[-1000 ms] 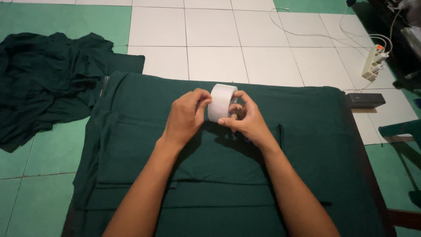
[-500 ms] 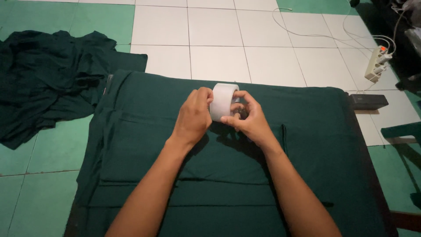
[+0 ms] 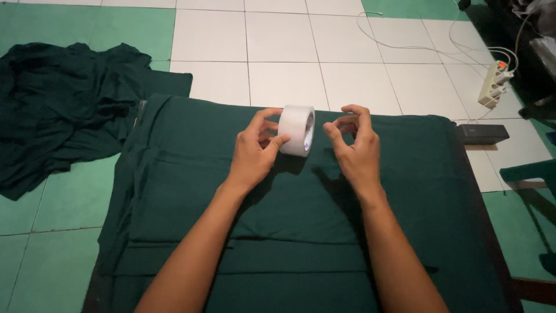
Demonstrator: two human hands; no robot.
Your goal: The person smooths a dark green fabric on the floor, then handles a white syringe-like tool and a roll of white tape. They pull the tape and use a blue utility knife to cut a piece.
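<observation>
— Tape first: where does the white roll of tape [image 3: 296, 130] sit?

— Above the dark green cloth [image 3: 301, 232] that covers the table, held up on its edge so its open core faces right; the left hand [image 3: 255, 152] has it, thumb pressed on the near face and the fingers curled around the far side; that hand is closed around the roll.

— And the right hand [image 3: 354, 149]?

— Just beside the roll, apart from it; its fingers are bent inward with thumb and forefinger tips close together; whether a thin strip of tape is pinched between them cannot be told.

— What lies around the person?

— A crumpled heap of dark green fabric [image 3: 63, 110] on the floor to the left, touching the table's corner; green and white floor tiles [image 3: 278, 46] beyond; a white power strip [image 3: 493, 84] with a white cable [image 3: 405, 43] at the upper right; a small black box [image 3: 482, 133] just off the table's right corner.
</observation>
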